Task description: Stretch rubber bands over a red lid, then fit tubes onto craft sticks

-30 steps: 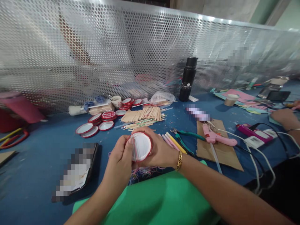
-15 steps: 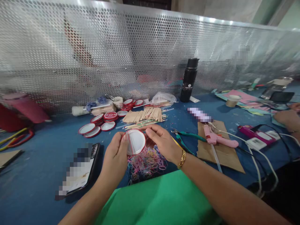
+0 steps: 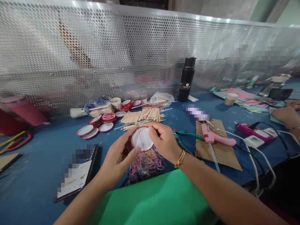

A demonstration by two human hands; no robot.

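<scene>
Between my hands is a round jar lid [image 3: 145, 139] with a red rim and a white inner face turned up toward me. A thin pinkish strand, like a rubber band, crosses that face. My left hand [image 3: 120, 154] closes around the lid's left side, its thumb at the lower edge. My right hand [image 3: 163, 139] grips the right edge with the thumb on top; its fingers behind the lid are hidden. Right below the lid lies a tangled heap of colourful rubber bands [image 3: 147, 164].
Several red-rimmed lids [image 3: 106, 127], wooden sticks [image 3: 142, 115] and a black flask [image 3: 187, 79] stand behind. A phone [image 3: 76, 176] lies at left. On the right are green-handled pliers [image 3: 189, 134], a pink glue gun [image 3: 217, 136] on cardboard [image 3: 226, 159], cables and another person's hand [image 3: 284, 115].
The lid has shifted slightly right and turned, so its strand lies at another angle. My left thumb has moved from the face to the lower edge; my right hand now grips the rim.
</scene>
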